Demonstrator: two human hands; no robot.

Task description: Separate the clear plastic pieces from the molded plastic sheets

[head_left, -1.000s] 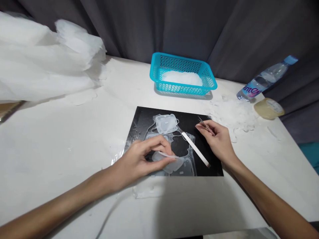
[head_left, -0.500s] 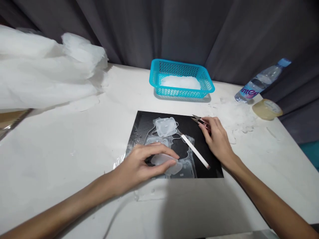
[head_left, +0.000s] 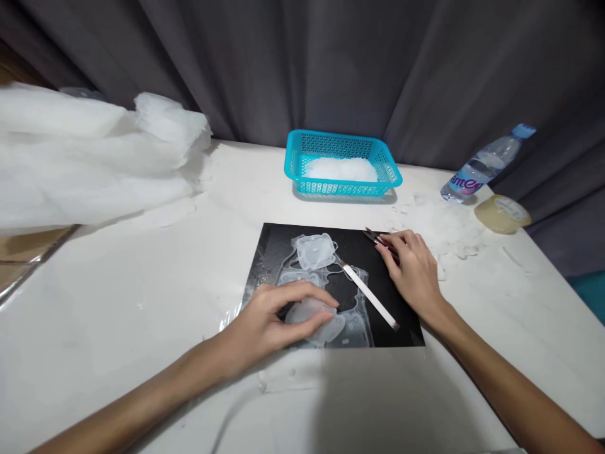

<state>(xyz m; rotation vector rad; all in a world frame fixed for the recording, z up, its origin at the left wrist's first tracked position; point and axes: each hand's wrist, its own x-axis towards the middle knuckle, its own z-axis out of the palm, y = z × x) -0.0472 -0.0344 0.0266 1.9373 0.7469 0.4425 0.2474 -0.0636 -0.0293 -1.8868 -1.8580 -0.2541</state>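
A black sheet [head_left: 411, 328] lies on the white table, with translucent plastic pieces [head_left: 316, 252] on it. My left hand [head_left: 278, 318] is curved over the sheet's lower left, thumb and fingers around a translucent oval piece [head_left: 309, 312]. At the sheet's right edge, my right hand [head_left: 413, 271] has its fingers closed on small dark snips [head_left: 375, 238], whose blades point to the upper left. A white-handled tool [head_left: 371, 296] rests diagonally between the two hands, its thin tip near the upper plastic piece.
Behind the sheet stands a turquoise basket [head_left: 343, 189] holding white fluffy material. White sheeting [head_left: 94, 164] is heaped at the left. A water bottle [head_left: 484, 165] and a tape roll [head_left: 501, 214] stand at the back right. Scraps lie near them.
The view has tilted, so the scene sits a little lower. The blades of the snips look closer together. My left hand stays around the oval piece.
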